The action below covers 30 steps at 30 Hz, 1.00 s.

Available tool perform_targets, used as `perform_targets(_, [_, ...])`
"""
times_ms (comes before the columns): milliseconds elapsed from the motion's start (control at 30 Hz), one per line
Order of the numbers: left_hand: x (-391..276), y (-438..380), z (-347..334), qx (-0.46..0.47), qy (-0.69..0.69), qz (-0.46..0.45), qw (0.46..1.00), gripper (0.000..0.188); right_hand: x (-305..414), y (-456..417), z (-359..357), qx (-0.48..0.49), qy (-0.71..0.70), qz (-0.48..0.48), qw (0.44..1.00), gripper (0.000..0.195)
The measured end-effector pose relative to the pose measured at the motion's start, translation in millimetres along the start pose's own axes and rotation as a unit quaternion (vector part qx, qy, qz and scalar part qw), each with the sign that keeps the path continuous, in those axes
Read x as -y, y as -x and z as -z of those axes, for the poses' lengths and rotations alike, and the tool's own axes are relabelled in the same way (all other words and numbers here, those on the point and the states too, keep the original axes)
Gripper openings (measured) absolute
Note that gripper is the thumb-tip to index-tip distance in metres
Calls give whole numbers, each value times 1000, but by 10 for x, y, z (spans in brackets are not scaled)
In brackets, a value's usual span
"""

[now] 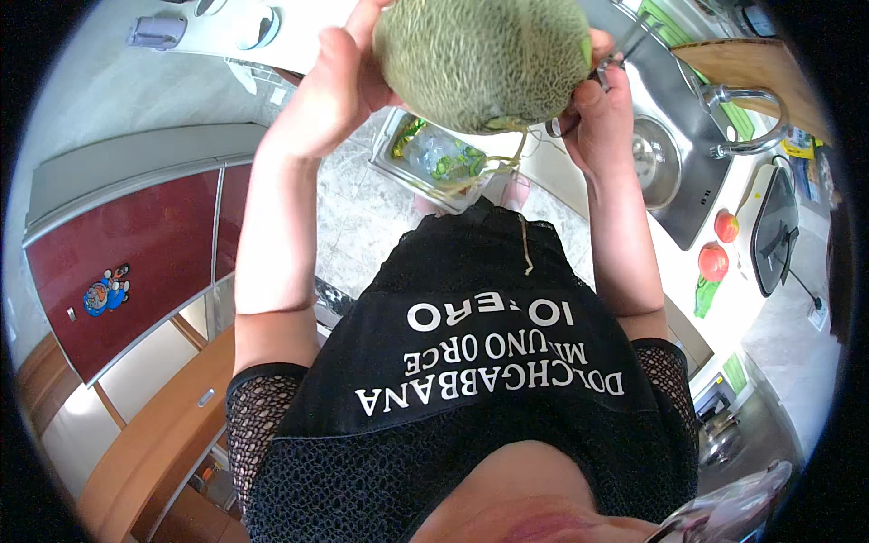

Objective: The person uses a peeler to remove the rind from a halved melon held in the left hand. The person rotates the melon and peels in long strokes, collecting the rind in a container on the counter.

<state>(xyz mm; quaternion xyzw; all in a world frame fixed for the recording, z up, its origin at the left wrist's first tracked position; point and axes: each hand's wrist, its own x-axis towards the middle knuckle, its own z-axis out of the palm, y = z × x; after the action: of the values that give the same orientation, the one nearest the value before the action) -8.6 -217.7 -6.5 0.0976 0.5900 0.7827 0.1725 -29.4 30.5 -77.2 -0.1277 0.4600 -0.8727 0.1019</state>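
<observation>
A large netted melon (482, 61) is held up between my two hands at the top of the view, with a dry stem and thin tendrils (506, 163) hanging from its lower end. My left hand (346, 81) presses its palm and fingers to the melon's left side. My right hand (604, 115) supports the right side and also holds a slim tool (607, 64), with a loop by the fingers and a dark narrow part pointing up; its exact kind is unclear. Below the melon is an open bin (397, 166) containing a clear plastic bag and green peelings.
A steel sink (655, 163) with a curved faucet (760, 146) lies at right. Two red fruits (713, 263), a green leafy piece (706, 295) and a black-topped appliance (774, 231) are nearby. A purple container (156, 32) stands upper left; red cabinet doors (136, 265) are at left.
</observation>
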Motion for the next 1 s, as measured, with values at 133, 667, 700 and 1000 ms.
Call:
perform_targets(133, [-41, -40, -283, -59, -107, -171, 978, 134, 185, 54, -417, -62, 92, 28, 993, 35])
perform_targets(667, [935, 32, 114, 8, 293, -111, 950, 111, 289, 129, -1169, 6, 414, -39, 909, 32])
perform_targets(700, [1107, 39, 165, 46, 355, -88, 929, 109, 317, 136, -1183, 25, 416, -31, 908, 30])
perform_targets(1000, [1647, 319, 508, 123, 462, -31, 877, 100, 526, 34, -1119, 200, 731, 78, 648, 21])
